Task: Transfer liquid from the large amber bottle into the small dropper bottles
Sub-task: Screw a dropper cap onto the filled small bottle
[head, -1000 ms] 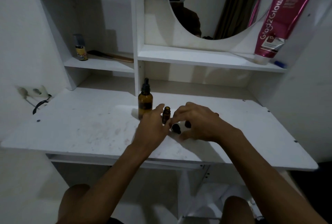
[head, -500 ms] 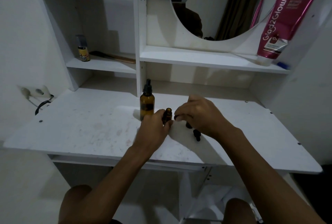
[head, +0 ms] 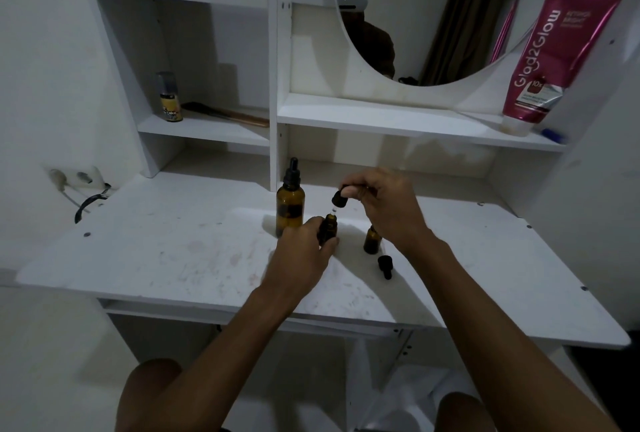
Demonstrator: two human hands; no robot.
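White vanity tabletop, near its middle: the left hand (head: 301,253) holds a small dropper bottle (head: 329,230) upright, grip curled round its body. The right hand (head: 384,203) pinches the dropper cap (head: 339,199), pipette pointing down, directly above the bottle's neck; whether the tip is inside cannot be told. Both long axes are near vertical and nearly aligned. The large amber bottle (head: 290,204) stands capped just behind the left hand, toward the rear edge.

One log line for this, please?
left hand grips small bottle | right hand holds dropper cap over it | large amber bottle capped
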